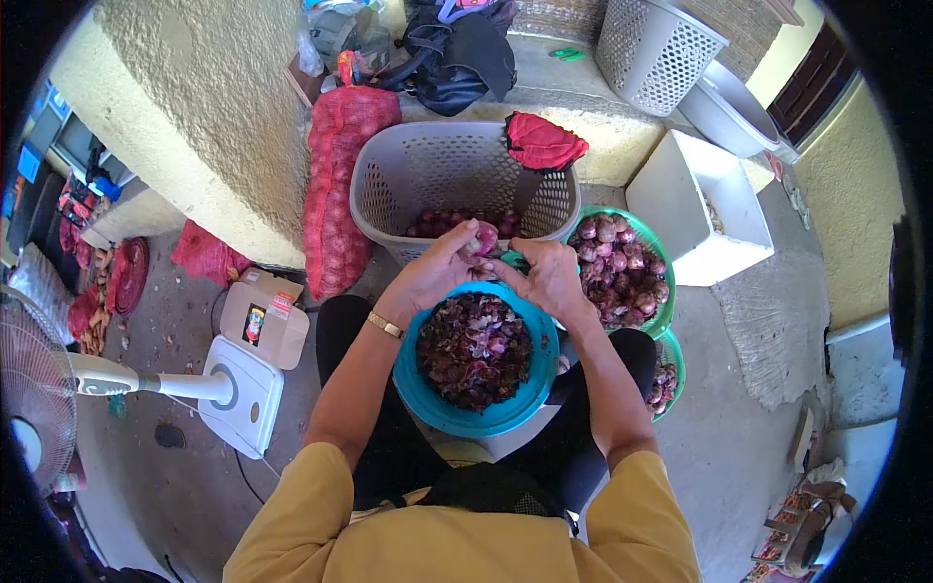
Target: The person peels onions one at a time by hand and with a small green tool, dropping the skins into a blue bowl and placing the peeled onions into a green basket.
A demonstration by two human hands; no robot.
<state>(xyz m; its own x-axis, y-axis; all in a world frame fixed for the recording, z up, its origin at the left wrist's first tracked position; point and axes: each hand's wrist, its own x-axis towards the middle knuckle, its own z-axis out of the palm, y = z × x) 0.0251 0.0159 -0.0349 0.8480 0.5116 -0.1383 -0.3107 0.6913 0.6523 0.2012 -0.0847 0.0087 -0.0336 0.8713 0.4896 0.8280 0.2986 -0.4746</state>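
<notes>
My left hand (431,272) grips a red onion (481,238) above the near rim of the grey laundry basket (367,194). Close beside it, my right hand (546,274) is closed around a small green-handled knife (512,259); its blade is mostly hidden by the fingers. Below both hands, a blue basin (413,413) between my legs holds dark red onion skins (473,355). Several red onions (449,223) lie at the bottom of the basket. To the right, a green basket (664,255) is full of unpeeled red onions (622,267).
A red mesh sack of onions (340,194) leans left of the basket. A red cloth (544,142) hangs over its rim. At right stand a white box (695,219) and a second green basket (677,364). A fan (175,385) and a cardboard box (260,316) are at left.
</notes>
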